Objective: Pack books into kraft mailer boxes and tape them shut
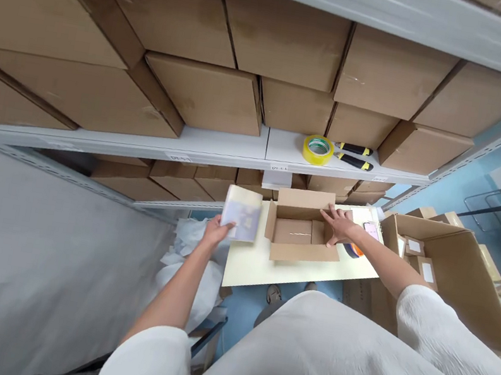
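Observation:
My left hand point(216, 233) grips the lower edge of a flat, book-like package point(241, 215), cream and lavender and blurred by motion. It hangs over the left end of the cream tabletop point(246, 269), left of an open cardboard box point(305, 252). The box's flaps are folded outward, and brown cardboard shows inside. My right hand point(340, 225) lies across the right side of this box with its fingers spread, touching the edge there. Part of the right flap is hidden under the hand.
A yellow tape roll point(317, 150) and two box cutters point(353, 161) lie on the shelf above. Right of the box are a phone point(371, 231) and an orange-and-blue roll point(354, 251). A large open carton point(472, 269) holds small boxes. White wrapping point(197, 275) hangs at left.

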Demonstrator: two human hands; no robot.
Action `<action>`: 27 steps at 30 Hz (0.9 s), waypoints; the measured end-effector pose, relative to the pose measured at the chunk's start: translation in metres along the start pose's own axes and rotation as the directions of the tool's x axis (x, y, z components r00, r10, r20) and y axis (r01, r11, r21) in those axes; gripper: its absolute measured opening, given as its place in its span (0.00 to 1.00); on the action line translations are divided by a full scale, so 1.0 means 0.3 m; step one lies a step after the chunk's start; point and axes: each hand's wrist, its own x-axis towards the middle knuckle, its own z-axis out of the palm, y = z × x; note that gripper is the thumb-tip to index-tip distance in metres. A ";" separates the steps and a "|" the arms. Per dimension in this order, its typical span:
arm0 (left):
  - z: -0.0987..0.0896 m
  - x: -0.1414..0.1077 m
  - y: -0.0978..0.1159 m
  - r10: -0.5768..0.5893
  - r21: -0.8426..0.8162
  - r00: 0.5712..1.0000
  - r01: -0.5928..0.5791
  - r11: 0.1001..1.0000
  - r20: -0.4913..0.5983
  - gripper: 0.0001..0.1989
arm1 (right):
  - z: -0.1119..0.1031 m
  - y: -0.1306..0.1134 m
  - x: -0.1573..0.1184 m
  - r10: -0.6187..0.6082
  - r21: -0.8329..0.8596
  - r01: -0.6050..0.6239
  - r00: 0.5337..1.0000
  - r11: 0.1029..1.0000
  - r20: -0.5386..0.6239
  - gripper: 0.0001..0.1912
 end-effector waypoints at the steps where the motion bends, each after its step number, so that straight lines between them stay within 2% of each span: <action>1: -0.047 -0.017 0.034 0.038 -0.002 0.999 -0.038 0.999 -0.003 0.17 | 0.000 0.001 0.002 -0.006 0.010 0.006 1.000 1.000 -0.011 0.85; 4: -0.185 -0.078 0.168 0.198 0.048 0.980 -0.197 0.979 -0.033 0.20 | 0.004 0.005 0.007 -0.023 0.039 0.025 0.998 0.999 -0.059 0.85; 6: -0.252 -0.125 0.276 0.287 0.070 0.956 -0.282 0.957 -0.066 0.23 | 0.010 0.008 0.013 -0.033 0.049 0.037 0.997 0.998 -0.073 0.84; 8: -0.280 -0.171 0.383 0.375 0.054 0.925 -0.372 0.927 -0.067 0.26 | 0.016 0.010 0.020 -0.046 0.050 0.050 0.996 0.998 -0.078 0.84; 10: -0.264 -0.208 0.476 0.458 0.047 0.888 -0.457 0.888 -0.028 0.28 | 0.020 0.011 0.026 -0.059 0.050 0.064 0.994 0.997 -0.088 0.84; 13: -0.163 -0.243 0.574 0.544 0.057 0.834 -0.550 0.833 0.095 0.28 | 0.022 0.009 0.026 -0.067 0.073 0.075 0.991 0.994 -0.112 0.84; 16: -0.001 -0.250 0.619 0.559 0.171 0.777 -0.616 0.769 0.290 0.20 | 0.019 0.007 0.019 -0.058 0.094 0.069 0.991 0.993 -0.120 0.83; 21: 0.255 -0.205 0.607 0.435 0.499 0.740 -0.670 0.550 0.513 0.11 | 0.020 0.015 -0.001 -0.070 0.109 0.087 0.986 0.990 -0.151 0.83; 23: 0.325 -0.173 0.595 0.360 0.532 0.721 -0.685 0.497 0.591 0.11 | 0.022 0.022 -0.013 -0.086 0.122 0.108 0.981 0.987 -0.171 0.83; 27: 0.411 -0.115 0.584 0.245 0.502 0.664 -0.714 0.487 0.707 0.13 | 0.022 0.036 -0.044 -0.101 0.140 0.129 0.976 0.982 -0.193 0.82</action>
